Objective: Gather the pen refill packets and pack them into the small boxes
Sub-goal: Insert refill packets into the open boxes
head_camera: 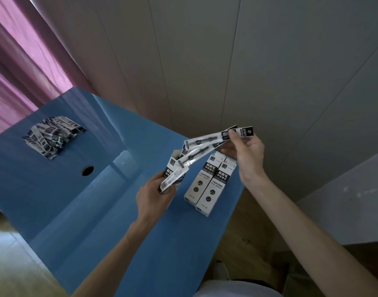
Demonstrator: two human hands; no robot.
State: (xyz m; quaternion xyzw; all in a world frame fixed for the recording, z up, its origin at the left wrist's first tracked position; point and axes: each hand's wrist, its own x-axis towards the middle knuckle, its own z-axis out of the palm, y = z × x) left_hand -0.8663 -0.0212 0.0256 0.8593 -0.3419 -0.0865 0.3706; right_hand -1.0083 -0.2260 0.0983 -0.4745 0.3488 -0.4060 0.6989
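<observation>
We look down on a glossy blue tabletop [80, 202] set against a pale panelled wall [237, 61], with a pink curtain [18, 67] at far left. Our left hand [154, 196] curls around a small box [173, 174], holding it tilted with its open top pointing up and away from us. Our right hand [246, 151], raised above the tabletop's right edge, pinches the upper ends of a few long pen refill packets [207, 144] between thumb and fingers. The packets slant diagonally, their long axis running from upper right down to lower left, and their lower ends sit at the mouth of the held box. Just right of that box, two more boxes [208, 185] lie side by side, touching, lengthwise toward the wall, close to the tabletop's right edge. Well apart at far left, a loose pile of packets [53, 137] fans out flat. A dark round hole [87, 170] lies between the pile and the boxes, with bare blue surface around it. Both forearms reach in from below.
</observation>
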